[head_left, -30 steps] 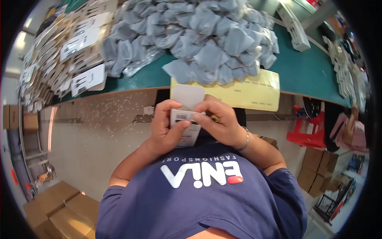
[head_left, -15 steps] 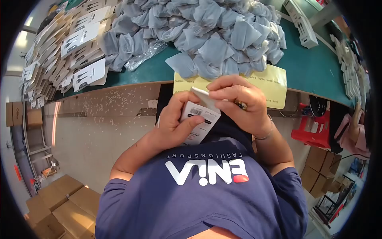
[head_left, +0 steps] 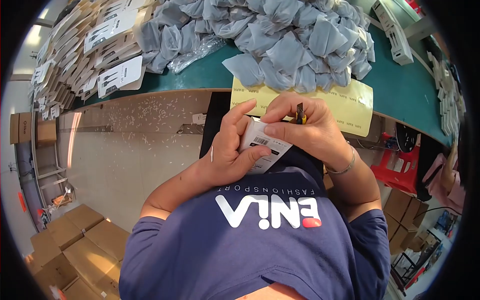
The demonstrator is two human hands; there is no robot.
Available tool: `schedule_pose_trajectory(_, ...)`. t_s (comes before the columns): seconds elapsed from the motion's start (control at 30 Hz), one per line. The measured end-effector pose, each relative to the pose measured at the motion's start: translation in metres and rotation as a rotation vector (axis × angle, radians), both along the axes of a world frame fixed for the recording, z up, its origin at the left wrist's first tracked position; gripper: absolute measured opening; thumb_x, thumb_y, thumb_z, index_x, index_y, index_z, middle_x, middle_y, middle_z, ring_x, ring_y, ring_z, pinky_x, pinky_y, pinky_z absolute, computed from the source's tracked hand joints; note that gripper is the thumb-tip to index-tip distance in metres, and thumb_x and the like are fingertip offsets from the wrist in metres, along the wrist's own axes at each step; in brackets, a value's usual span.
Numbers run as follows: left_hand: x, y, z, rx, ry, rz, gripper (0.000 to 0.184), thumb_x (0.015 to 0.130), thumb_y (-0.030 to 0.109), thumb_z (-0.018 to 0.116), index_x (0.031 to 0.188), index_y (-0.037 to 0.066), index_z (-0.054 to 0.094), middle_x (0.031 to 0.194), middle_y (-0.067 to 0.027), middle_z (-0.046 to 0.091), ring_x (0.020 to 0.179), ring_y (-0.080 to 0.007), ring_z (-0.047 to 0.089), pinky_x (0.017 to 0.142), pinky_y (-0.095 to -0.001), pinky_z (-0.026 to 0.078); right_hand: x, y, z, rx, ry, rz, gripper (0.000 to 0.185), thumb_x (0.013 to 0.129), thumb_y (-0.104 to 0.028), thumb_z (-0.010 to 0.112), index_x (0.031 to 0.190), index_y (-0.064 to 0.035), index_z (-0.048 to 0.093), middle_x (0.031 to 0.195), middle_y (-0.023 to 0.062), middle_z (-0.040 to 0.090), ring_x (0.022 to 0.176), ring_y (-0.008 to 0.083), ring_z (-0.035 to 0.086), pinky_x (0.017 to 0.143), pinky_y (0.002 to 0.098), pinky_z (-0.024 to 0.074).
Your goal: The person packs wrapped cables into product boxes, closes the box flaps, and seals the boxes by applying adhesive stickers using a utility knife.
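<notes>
From my remote station I'm seeing brown cardboard boxes (head_left: 82, 245) sitting at lower left, a red plastic stool (head_left: 397, 179) standing at right near more brown cartons (head_left: 402, 220), and thin white scraps (head_left: 150, 117) lying scattered over the pale floor (head_left: 115, 175).

Left hand (head_left: 231, 150) cupped, right hand (head_left: 317, 129) pinched, close together

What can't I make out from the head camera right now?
- White printed cardboard box, head view: contents hidden by its walls; left side partly covered by the left hand; finest print too small.
- Yellow-and-black handheld tool, head view: the rest hidden by the right hand.
- Heap of grey plastic bags, head view: contents hidden by cloudy film; far end cut off by the top edge.
</notes>
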State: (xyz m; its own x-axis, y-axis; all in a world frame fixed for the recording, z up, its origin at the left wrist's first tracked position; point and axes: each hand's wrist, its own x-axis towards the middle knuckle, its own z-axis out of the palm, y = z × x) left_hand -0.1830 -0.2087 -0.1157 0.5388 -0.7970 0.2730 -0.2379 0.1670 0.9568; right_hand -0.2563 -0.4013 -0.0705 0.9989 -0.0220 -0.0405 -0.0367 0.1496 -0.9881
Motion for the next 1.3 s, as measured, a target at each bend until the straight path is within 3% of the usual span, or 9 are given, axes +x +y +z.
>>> schedule_pose_trajectory(0.33, -0.002, 0.006, -0.007, 0.015, 0.098, -0.021, 0.06, 0.091, 0.006, 0.063, 0.142, 0.003, 0.032, 0.101, -0.0116, 0.06, 0.077, -0.0155, 0.056, 0.069, -0.0252, 0.046, -0.012, 0.01, -0.01, -0.216, -0.186, -0.086, 0.019, 0.083, 0.007, 0.066, 0.099, -0.0015, 0.07, 0.099, 0.0067, 0.064, 0.083, 0.0126, 0.055, 0.071, 0.0219, 0.0416)
schedule_pose_trajectory(0.47, 0.0, 0.005, 0.001, -0.003, -0.072, 0.021, 0.053, 0.091, 0.006, 0.062, 0.139, 0.003, 0.039, 0.11, -0.0114, 0.06, 0.084, -0.0165, 0.059, 0.074, -0.0263, 0.048, -0.014, 0.015, -0.008, -0.194, -0.279, -0.07, 0.023, 0.084, 0.009, 0.063, 0.103, -0.0014, 0.069, 0.104, 0.0085, 0.065, 0.084, 0.0134, 0.056, 0.07, 0.0224, 0.0421)
schedule_pose_trajectory(0.63, -0.002, 0.006, 0.0, 0.036, -0.048, 0.03, 0.047, 0.092, 0.006, 0.061, 0.135, 0.003, 0.043, 0.118, -0.0111, 0.059, 0.091, -0.018, 0.06, 0.078, -0.0275, 0.049, -0.023, 0.009, -0.014, -0.155, -0.129, -0.085, 0.026, 0.085, 0.008, 0.063, 0.11, -0.0012, 0.068, 0.112, 0.012, 0.064, 0.082, 0.0149, 0.056, 0.069, 0.0235, 0.0437)
schedule_pose_trajectory(0.8, -0.002, 0.005, -0.001, -0.012, -0.087, -0.003, 0.042, 0.091, 0.005, 0.062, 0.129, 0.002, 0.046, 0.114, -0.0108, 0.059, 0.086, -0.0185, 0.059, 0.075, -0.0276, 0.048, -0.026, 0.004, -0.025, -0.418, -0.425, -0.055, 0.026, 0.085, 0.005, 0.066, 0.11, -0.0017, 0.067, 0.116, 0.0143, 0.063, 0.079, 0.0156, 0.056, 0.068, 0.0237, 0.0448)
schedule_pose_trajectory(1.03, -0.001, 0.0, -0.002, -0.041, -0.122, 0.001, 0.033, 0.088, 0.002, 0.062, 0.119, 0.003, 0.048, 0.106, -0.0116, 0.058, 0.077, -0.0187, 0.054, 0.069, -0.0294, 0.045, -0.045, -0.016, -0.011, -0.291, -0.224, 0.02, 0.022, 0.087, -0.005, 0.064, 0.108, -0.0012, 0.066, 0.114, 0.0148, 0.063, 0.078, 0.0167, 0.055, 0.068, 0.0249, 0.0447)
schedule_pose_trajectory(1.13, 0.007, -0.006, 0.011, -0.012, -0.1, 0.024, 0.033, 0.086, 0.001, 0.063, 0.116, 0.003, 0.05, 0.102, -0.0135, 0.058, 0.083, -0.0222, 0.056, 0.072, -0.0317, 0.046, -0.081, -0.052, 0.004, -0.028, 0.097, -0.14, 0.025, 0.089, -0.014, 0.052, 0.107, 0.0015, 0.062, 0.11, 0.0141, 0.063, 0.077, 0.0156, 0.052, 0.07, 0.0227, 0.0418)
schedule_pose_trajectory(1.2, 0.008, -0.026, 0.018, -0.025, -0.135, -0.081, 0.033, 0.085, 0.002, 0.064, 0.115, 0.003, 0.05, 0.101, -0.0132, 0.059, 0.084, -0.0239, 0.057, 0.074, -0.033, 0.047, -0.092, -0.078, 0.013, -0.223, 0.121, -0.406, 0.02, 0.088, -0.011, 0.044, 0.088, -0.0012, 0.061, 0.089, 0.0071, 0.06, 0.072, 0.0151, 0.05, 0.073, 0.0233, 0.038)
schedule_pose_trajectory(1.23, 0.009, -0.038, 0.022, -0.032, -0.173, -0.159, 0.033, 0.084, 0.002, 0.065, 0.114, 0.003, 0.051, 0.099, -0.0129, 0.059, 0.086, -0.0255, 0.057, 0.076, -0.0343, 0.047, -0.098, -0.092, 0.018, -0.199, 0.105, -0.535, 0.015, 0.088, -0.009, 0.048, 0.082, -0.0018, 0.06, 0.084, 0.0046, 0.059, 0.07, 0.0141, 0.05, 0.067, 0.024, 0.0382)
schedule_pose_trajectory(1.3, 0.009, -0.064, 0.029, -0.04, -0.248, -0.309, 0.033, 0.082, 0.002, 0.067, 0.111, 0.003, 0.051, 0.097, -0.0123, 0.059, 0.089, -0.0289, 0.058, 0.081, -0.0368, 0.048, -0.104, -0.119, 0.014, -0.566, 0.101, -0.636, 0.011, 0.087, -0.008, 0.055, 0.079, -0.0026, 0.062, 0.082, 0.0028, 0.06, 0.066, 0.0151, 0.05, 0.061, 0.0263, 0.0396)
